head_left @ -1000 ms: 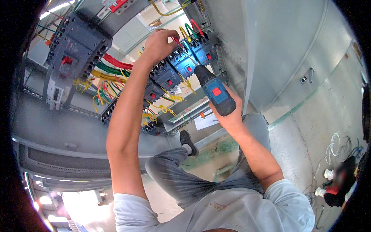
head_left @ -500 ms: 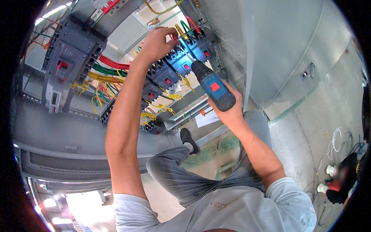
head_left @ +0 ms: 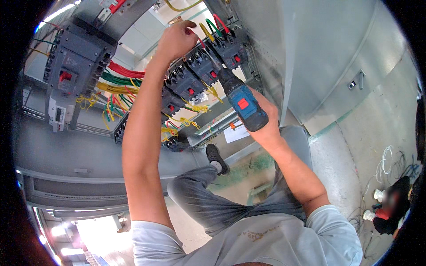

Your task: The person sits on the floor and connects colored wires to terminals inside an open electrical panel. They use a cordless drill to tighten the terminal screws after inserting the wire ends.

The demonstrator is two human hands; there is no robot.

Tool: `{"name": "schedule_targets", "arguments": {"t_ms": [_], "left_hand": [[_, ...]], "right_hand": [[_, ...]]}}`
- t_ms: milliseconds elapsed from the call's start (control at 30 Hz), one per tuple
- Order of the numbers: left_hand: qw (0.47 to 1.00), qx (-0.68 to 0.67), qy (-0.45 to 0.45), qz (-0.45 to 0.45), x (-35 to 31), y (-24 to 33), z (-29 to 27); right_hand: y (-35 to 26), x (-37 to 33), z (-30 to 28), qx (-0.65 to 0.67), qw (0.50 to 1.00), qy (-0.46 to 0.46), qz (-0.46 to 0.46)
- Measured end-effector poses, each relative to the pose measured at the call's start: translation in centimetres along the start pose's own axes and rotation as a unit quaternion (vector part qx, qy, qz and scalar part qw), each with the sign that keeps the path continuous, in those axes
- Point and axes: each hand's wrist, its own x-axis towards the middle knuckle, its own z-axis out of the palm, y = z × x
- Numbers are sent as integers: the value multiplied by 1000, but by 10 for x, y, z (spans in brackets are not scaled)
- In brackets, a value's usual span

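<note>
On the right, a large grey metal panel [head_left: 326, 57] carries a small handle [head_left: 361, 80] beside a dark-centred lock [head_left: 353, 84], and beyond it the pale floor [head_left: 333, 157] holds a loose coil of white cable [head_left: 385, 160], dark cables [head_left: 401, 165] next to it, and two white spool-like pieces near a black and red shape too blurred to make out. A white sheet of paper [head_left: 236, 134] lies low inside the cabinet frame, while a white meter [head_left: 57, 116] with a small display sits at far left and a bright light strip [head_left: 57, 17] shows above it.
</note>
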Motion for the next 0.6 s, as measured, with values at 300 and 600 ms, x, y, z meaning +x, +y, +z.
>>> {"name": "schedule_targets", "arguments": {"t_ms": [300, 600], "left_hand": [[998, -23, -41, -30, -9, 17, -7], [997, -70, -35, -27, 2, -3, 4]], "right_hand": [[7, 1, 3, -9, 999, 17, -50], [7, -2, 1, -9, 1000, 5, -9]]}}
